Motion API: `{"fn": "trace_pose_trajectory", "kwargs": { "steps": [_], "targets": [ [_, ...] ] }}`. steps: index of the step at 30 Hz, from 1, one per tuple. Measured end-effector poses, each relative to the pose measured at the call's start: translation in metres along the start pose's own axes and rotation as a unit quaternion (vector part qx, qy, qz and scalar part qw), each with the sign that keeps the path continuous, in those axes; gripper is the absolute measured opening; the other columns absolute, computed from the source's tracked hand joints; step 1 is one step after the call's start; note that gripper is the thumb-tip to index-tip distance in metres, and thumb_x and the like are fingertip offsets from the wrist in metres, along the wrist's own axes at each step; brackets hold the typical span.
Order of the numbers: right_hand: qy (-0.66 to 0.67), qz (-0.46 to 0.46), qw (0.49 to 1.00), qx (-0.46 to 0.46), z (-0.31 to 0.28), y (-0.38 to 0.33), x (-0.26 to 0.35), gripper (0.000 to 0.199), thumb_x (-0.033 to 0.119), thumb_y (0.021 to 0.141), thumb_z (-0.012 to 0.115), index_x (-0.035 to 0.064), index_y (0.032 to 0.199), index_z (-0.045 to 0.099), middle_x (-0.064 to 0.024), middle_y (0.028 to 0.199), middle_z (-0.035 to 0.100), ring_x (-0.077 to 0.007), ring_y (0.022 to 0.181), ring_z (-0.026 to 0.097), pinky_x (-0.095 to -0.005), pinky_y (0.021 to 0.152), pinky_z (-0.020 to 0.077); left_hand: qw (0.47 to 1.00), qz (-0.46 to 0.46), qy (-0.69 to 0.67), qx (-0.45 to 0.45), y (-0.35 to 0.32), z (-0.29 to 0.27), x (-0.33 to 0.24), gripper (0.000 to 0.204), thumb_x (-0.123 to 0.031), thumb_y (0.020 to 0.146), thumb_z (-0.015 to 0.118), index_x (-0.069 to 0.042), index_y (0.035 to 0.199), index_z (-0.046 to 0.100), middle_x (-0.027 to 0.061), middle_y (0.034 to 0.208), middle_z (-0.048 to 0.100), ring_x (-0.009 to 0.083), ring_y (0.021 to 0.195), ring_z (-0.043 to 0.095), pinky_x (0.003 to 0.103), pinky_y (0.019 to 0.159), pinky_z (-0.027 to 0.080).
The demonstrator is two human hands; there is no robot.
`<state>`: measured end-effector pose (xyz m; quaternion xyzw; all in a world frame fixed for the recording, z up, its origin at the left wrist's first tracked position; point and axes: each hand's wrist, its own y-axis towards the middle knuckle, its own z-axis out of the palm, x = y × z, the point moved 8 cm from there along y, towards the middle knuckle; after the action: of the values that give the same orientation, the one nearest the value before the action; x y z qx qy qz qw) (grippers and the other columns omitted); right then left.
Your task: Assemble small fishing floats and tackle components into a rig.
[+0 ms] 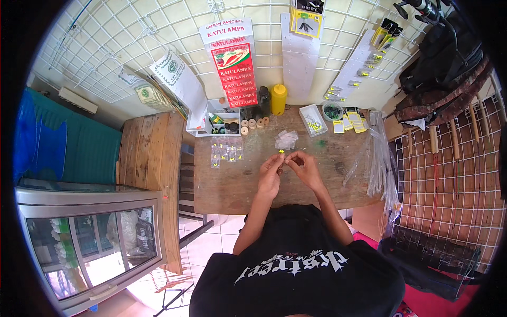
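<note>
My left hand [270, 173] and my right hand [305, 168] meet over the middle of the wooden table, fingertips pinched close together. Right at their tips shows a small bright yellow piece [281, 151]; what the fingers grip is too small to make out. Just beyond lies a loose pile of small clear plastic bags [285, 139]. To the left, several small clear bags with yellow pieces inside [226, 150] are laid out in rows. A white box [313, 120] behind my right hand holds more yellow pieces.
Wooden spools [252, 124], a white organizer box [228, 128] and a yellow squeeze bottle [278, 100] stand along the back. At the back right are a round tub [332, 111] and yellow-and-white cards [355, 120]. Long clear plastic strips [378, 158] hang over the right edge.
</note>
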<state>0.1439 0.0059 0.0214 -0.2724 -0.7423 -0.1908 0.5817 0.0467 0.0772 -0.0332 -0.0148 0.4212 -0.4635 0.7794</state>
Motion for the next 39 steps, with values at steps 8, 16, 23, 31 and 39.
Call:
{"fn": "trace_pose_trajectory", "kwargs": {
  "steps": [8,16,23,31,39],
  "targets": [
    [-0.054,-0.009,0.998,0.012,-0.002,-0.002,0.008,0.011,0.009,0.084,0.065,-0.0006,0.090,0.065,-0.0065,0.076,0.068,-0.0108,0.070,0.062,-0.0257,0.063,0.0468,1.000,0.007,-0.003,0.012,0.000,-0.001,-0.002,0.008,-0.017,0.084,0.069,-0.011,0.090,0.066,-0.0033,0.087,0.065,0.0029,0.072,0.049,0.022,0.062,0.030],
    [-0.078,-0.002,0.997,0.014,-0.005,-0.003,0.015,0.011,0.008,0.078,0.069,0.0002,0.085,0.067,-0.0090,0.076,0.069,-0.0153,0.073,0.065,-0.0301,0.068,0.0490,1.000,0.016,-0.014,0.008,0.003,-0.008,0.000,0.012,-0.013,0.083,0.071,-0.008,0.092,0.065,-0.0022,0.088,0.065,0.0041,0.074,0.051,0.021,0.063,0.033],
    [-0.178,-0.049,0.983,-0.004,-0.008,-0.004,0.030,0.013,0.011,0.078,0.070,0.0009,0.084,0.067,-0.0117,0.080,0.068,-0.0263,0.079,0.063,-0.0361,0.075,0.0472,1.000,0.009,-0.017,-0.014,0.004,-0.011,0.000,0.015,-0.014,0.083,0.071,-0.008,0.094,0.064,-0.0026,0.089,0.064,0.0032,0.073,0.049,0.021,0.062,0.032],
    [-0.194,-0.056,0.979,0.019,-0.008,-0.004,0.029,0.010,0.010,0.079,0.068,0.0016,0.085,0.068,-0.0115,0.082,0.068,-0.0266,0.082,0.062,-0.0368,0.077,0.0466,0.999,0.030,-0.016,-0.009,0.003,-0.013,-0.004,0.015,-0.014,0.083,0.070,-0.007,0.095,0.064,-0.0021,0.090,0.064,0.0032,0.073,0.049,0.021,0.062,0.033],
    [-0.176,-0.068,0.982,-0.006,-0.018,-0.003,0.024,0.012,0.011,0.079,0.069,0.0006,0.085,0.067,-0.0125,0.081,0.068,-0.0241,0.077,0.064,-0.0331,0.066,0.0485,0.998,0.038,-0.048,-0.025,0.002,-0.013,-0.009,0.012,-0.013,0.084,0.069,-0.007,0.094,0.065,-0.0004,0.090,0.065,0.0038,0.073,0.050,0.020,0.063,0.034]
  ]
}}
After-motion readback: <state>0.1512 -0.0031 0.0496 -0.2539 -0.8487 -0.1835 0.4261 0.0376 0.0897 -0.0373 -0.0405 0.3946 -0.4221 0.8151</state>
